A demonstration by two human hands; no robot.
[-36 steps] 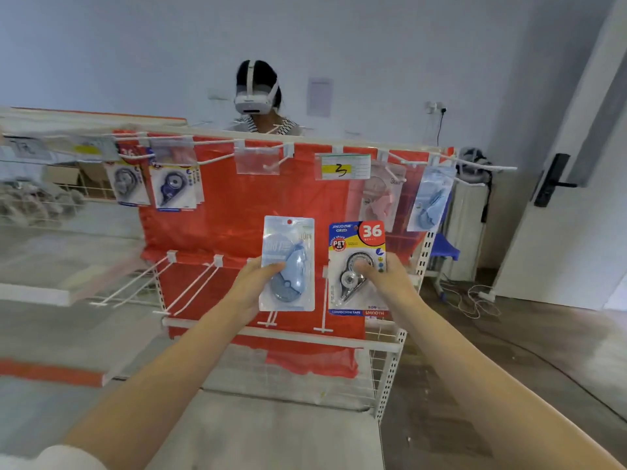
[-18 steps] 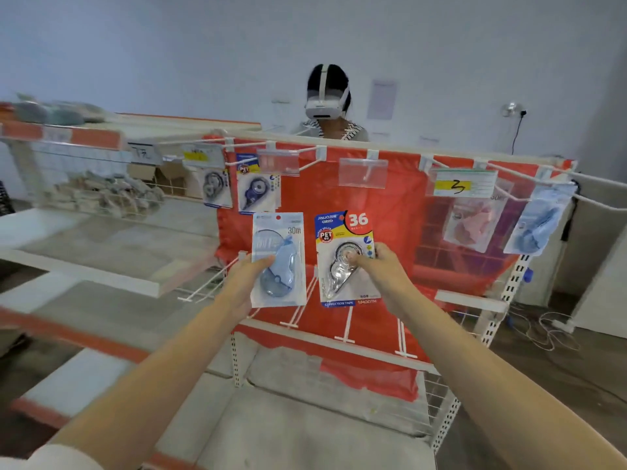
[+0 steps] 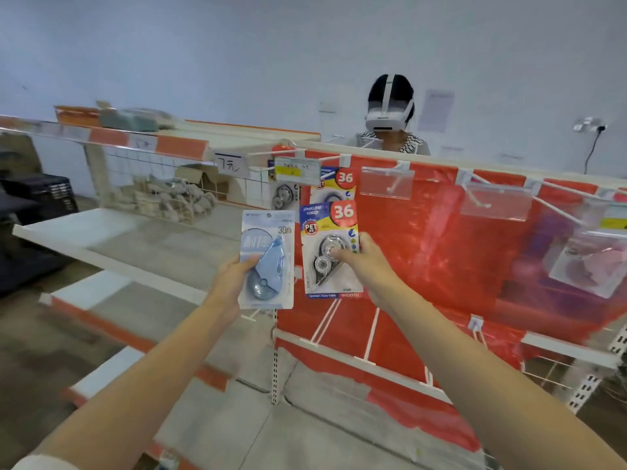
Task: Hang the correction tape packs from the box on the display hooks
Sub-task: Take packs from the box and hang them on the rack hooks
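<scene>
My left hand (image 3: 234,283) pinches a pale blue correction tape pack (image 3: 268,259) marked 30m, held upright. My right hand (image 3: 368,266) grips a colourful pack (image 3: 327,245) with a red 36 badge, held just below a matching pack (image 3: 334,184) that hangs on a white hook at the top of the red display panel (image 3: 441,252). Another hung pack (image 3: 283,195) shows left of it, partly behind a yellow price tag (image 3: 297,170). Two clear tag holders (image 3: 386,183) sit on bare hooks to the right. The box is out of view.
White and orange shelves (image 3: 112,239) run to the left with a wire basket of grey items (image 3: 169,198). A person in a headset (image 3: 390,120) stands behind the display. Pink and purple packs (image 3: 590,262) hang far right. Lower bare hooks (image 3: 373,330) jut out below my hands.
The view has swung left and closer to the display. Both hands have carried their packs up and left, so the 36 pack now sits right under the hung matching pack.
</scene>
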